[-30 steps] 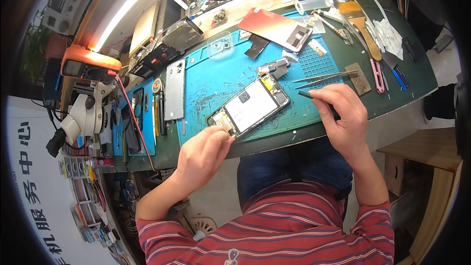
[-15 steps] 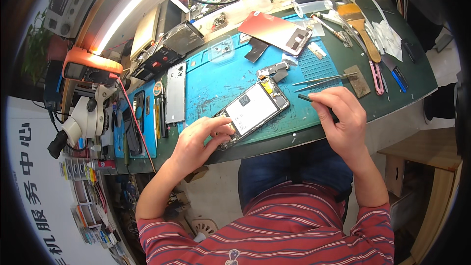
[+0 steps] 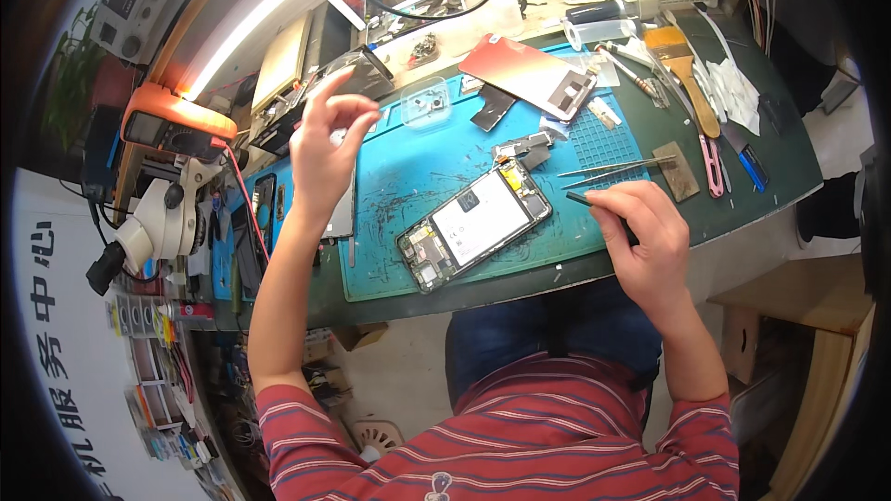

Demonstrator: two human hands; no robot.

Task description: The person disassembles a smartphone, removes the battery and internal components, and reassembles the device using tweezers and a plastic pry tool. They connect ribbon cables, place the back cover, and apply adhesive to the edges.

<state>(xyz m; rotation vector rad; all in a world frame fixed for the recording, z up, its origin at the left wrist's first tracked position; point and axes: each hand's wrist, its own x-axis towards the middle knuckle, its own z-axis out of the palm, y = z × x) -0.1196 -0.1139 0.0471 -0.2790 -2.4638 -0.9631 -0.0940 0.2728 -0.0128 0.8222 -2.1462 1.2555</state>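
L hand now off phone; R hand still w/ blk tool.

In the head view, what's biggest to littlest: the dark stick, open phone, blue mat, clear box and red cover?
1. Blue mat
2. Open phone and red cover: too alike to rank
3. Clear box
4. Dark stick in the right hand

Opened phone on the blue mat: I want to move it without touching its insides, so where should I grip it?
Likely best: grip the phone by both long edges near mid-length, coming from the near side. It lies flat, set diagonally, its board and white battery uncovered, while a grey part sits by its far end.
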